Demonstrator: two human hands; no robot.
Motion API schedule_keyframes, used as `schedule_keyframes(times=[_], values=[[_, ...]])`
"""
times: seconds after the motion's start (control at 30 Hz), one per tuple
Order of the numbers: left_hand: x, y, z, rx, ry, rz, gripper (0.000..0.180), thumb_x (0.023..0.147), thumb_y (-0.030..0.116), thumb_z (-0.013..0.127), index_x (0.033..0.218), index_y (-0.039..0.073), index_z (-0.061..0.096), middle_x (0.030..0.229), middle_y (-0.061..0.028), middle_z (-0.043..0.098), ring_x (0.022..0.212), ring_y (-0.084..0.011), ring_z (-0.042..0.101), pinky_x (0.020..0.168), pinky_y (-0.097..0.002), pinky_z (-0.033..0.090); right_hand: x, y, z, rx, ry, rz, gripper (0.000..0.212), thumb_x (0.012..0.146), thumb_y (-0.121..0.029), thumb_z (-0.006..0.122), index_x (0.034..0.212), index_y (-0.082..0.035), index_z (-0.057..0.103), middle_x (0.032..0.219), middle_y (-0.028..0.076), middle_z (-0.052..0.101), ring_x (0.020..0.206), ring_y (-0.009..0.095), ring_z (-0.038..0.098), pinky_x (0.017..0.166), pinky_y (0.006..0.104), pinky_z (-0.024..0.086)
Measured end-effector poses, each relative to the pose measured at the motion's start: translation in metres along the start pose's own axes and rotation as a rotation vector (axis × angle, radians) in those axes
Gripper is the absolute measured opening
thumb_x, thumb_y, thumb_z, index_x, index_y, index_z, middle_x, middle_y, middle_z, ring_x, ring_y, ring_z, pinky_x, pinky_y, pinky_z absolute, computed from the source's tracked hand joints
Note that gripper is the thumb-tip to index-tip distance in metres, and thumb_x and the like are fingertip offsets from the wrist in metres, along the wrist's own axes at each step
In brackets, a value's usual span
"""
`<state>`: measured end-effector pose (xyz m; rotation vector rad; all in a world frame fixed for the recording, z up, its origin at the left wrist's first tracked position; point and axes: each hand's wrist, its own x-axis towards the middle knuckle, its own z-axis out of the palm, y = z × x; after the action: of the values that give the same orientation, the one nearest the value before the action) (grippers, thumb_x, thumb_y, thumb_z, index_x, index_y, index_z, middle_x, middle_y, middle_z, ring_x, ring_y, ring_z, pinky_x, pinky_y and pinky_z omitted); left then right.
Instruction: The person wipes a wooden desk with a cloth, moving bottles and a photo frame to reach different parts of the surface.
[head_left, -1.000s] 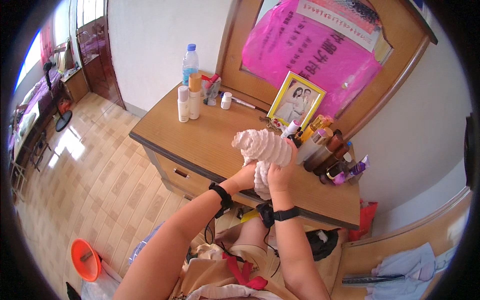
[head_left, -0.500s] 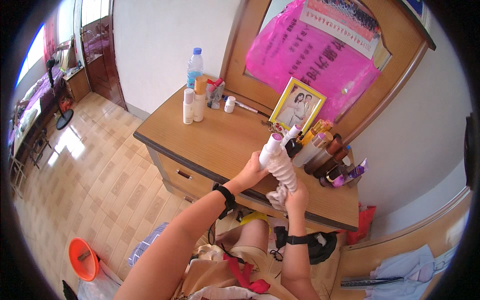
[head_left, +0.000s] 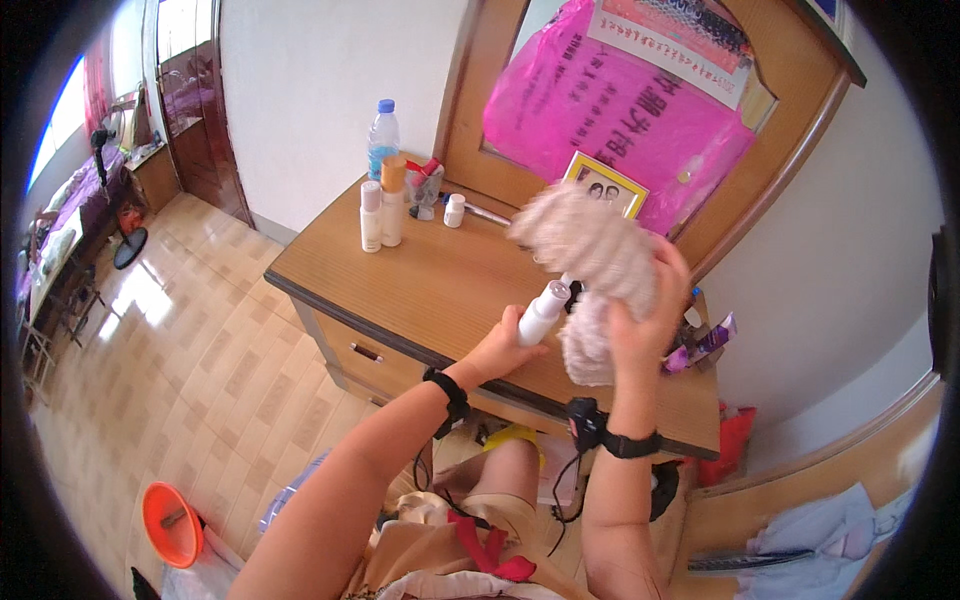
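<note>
Where the left hand (head_left: 502, 348) grips, a white bottle (head_left: 543, 316) leans—contents hidden.

The right hand (head_left: 648, 312) is lifting a pale ribbed cloth (head_left: 588, 240) away from a white bottle (head_left: 541, 318) it was wrapping a second earlier. The cloth is now fanning out in front of the picture frame (head_left: 608, 184), covering its lower part, while cloth and hand are hiding the brown bottles to its right. The left hand (head_left: 507, 345) is holding the uncovered bottle alone on the frame's near side.
</note>
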<state>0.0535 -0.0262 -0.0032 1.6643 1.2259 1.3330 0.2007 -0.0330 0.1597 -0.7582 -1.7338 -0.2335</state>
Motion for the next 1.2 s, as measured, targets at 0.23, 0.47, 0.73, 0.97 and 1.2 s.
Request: schedule_keyframes(times=[0.23, 0.47, 0.73, 0.97, 1.2], values=[[0.013, -0.033, 0.010, -0.192, -0.131, 0.241, 0.057, 0.080, 0.019, 0.065, 0.128, 0.003, 0.038, 0.132, -0.0158, 0.041, 0.121, -0.0272, 0.038, 0.103, -0.0365, 0.028, -0.050, 0.008, 0.074, -0.086, -0.396, 0.104, 0.039, 0.062, -0.009, 0.072, 0.094, -0.003, 0.050, 0.093, 0.016, 0.056, 0.091, 0.038, 0.053, 0.079, 0.0405, 0.044], [0.011, -0.020, 0.001, -0.155, -0.128, 0.309, 0.066, 0.077, 0.017, 0.068, 0.132, 0.003, 0.034, 0.135, -0.0144, 0.038, 0.125, -0.0270, 0.034, 0.105, -0.0358, 0.026, -0.059, 0.006, 0.072, 0.185, -0.256, 0.117, 0.050, 0.067, 0.003, 0.062, 0.115, -0.005, 0.053, 0.106, 0.016, 0.055, 0.102, 0.034, 0.052, 0.090, 0.0389, 0.041], [0.007, -0.032, 0.001, -0.019, -0.074, 0.385, 0.068, 0.075, 0.013, 0.068, 0.134, 0.005, 0.034, 0.138, -0.0144, 0.037, 0.128, -0.0266, 0.032, 0.106, -0.0368, 0.025, -0.104, 0.015, 0.055, 0.204, -0.236, 0.134, 0.061, 0.074, 0.005, 0.056, 0.131, -0.012, 0.043, 0.130, 0.017, 0.044, 0.121, 0.036, 0.041, 0.099, 0.0406, 0.036], [0.005, -0.011, 0.008, -0.054, 0.013, 0.119, 0.057, 0.077, 0.018, 0.070, 0.116, -0.002, 0.035, 0.108, -0.0249, 0.054, 0.099, -0.0367, 0.056, 0.084, -0.0405, 0.044, -0.180, 0.103, -0.028, -0.076, -0.372, 0.486, 0.038, 0.071, 0.000, 0.059, 0.107, -0.009, 0.061, 0.103, 0.012, 0.060, 0.097, 0.029, 0.057, 0.081, 0.0329, 0.046], [0.010, -0.012, 0.005, -0.003, -0.080, -0.026, 0.065, 0.078, 0.024, 0.069, 0.123, -0.002, 0.029, 0.112, -0.0221, 0.049, 0.104, -0.0299, 0.051, 0.089, -0.0389, 0.041, -0.199, 0.132, -0.072, 0.194, -0.414, 0.568, 0.034, 0.061, 0.011, 0.060, 0.093, 0.000, 0.063, 0.104, 0.015, 0.060, 0.100, 0.030, 0.056, 0.088, 0.0338, 0.042]])
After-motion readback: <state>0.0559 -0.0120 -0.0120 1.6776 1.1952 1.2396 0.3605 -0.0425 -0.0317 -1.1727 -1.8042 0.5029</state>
